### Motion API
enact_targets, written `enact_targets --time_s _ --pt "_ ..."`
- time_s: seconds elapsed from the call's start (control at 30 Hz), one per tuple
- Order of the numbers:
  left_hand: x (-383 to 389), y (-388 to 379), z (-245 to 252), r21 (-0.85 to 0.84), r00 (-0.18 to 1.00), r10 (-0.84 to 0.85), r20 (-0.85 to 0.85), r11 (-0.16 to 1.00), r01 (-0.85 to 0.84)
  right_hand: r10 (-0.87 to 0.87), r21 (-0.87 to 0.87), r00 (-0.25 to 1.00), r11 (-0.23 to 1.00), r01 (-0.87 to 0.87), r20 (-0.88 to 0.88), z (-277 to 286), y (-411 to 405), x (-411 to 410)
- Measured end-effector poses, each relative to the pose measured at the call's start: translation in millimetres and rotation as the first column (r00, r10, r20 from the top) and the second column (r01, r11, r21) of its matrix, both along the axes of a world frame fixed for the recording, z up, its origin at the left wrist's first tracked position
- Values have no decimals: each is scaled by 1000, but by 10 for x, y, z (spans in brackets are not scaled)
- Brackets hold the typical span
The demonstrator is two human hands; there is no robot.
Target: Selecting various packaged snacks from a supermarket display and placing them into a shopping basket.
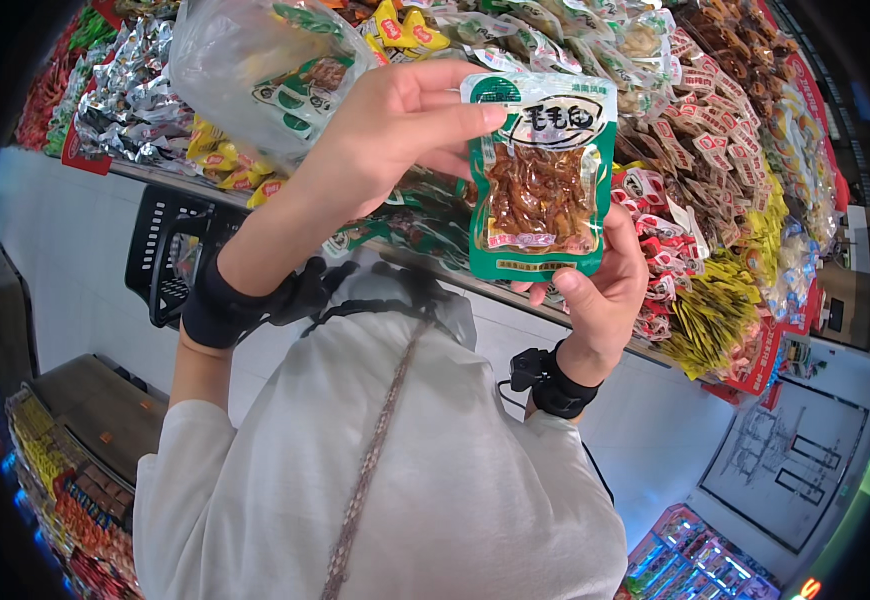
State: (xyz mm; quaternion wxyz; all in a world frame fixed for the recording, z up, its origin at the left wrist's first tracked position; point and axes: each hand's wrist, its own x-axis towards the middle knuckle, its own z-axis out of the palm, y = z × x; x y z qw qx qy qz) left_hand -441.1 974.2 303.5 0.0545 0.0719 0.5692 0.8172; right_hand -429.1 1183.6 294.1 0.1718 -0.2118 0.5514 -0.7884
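A green-and-white sealed snack packet [543, 176] is held up flat above the display, its clear window showing brown glossy food. My left hand [397, 124] pinches its upper left edge, thumb on the front. Fingers of my right hand [603, 281] grip the lower right edge and corner. Behind my left hand lies a translucent plastic bag [232, 67] with similar green packets visible in it. More green packets [420, 225] lie on the display below my hands. Both wrists wear black straps with small devices.
Piles of wrapped snacks cover the display: silver packets [134, 97] at left, yellow packets [720, 307] and red packets [652, 232] at right. A black plastic basket [157, 247] is below the display's edge [510, 300], beside my left forearm. Another snack stand [82, 495] is at lower left.
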Motion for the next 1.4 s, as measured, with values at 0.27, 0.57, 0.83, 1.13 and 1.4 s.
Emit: enact_targets --time_s 0.27,0.57,0.83,1.13,1.4 --pt "-12 -11 -36 -17 1000 16 10 1000 -16 16 -4 1000 1000 -16 3 9 -21 30" --pt "104 38 97 22 1000 23 -18 999 -23 -113 27 994 993 113 -13 -59 -13 11" --pt "124 31 133 -7 998 33 -46 999 -34 -49 -11 999 999 49 -1 -58 6 -6" --pt "105 42 107 25 998 53 -35 998 -52 -40 1 999 999 40 12 -74 19 -21" --pt "85 -1 82 59 999 -41 -21 997 43 -2 -59 1000 998 2 0 -80 18 -30"
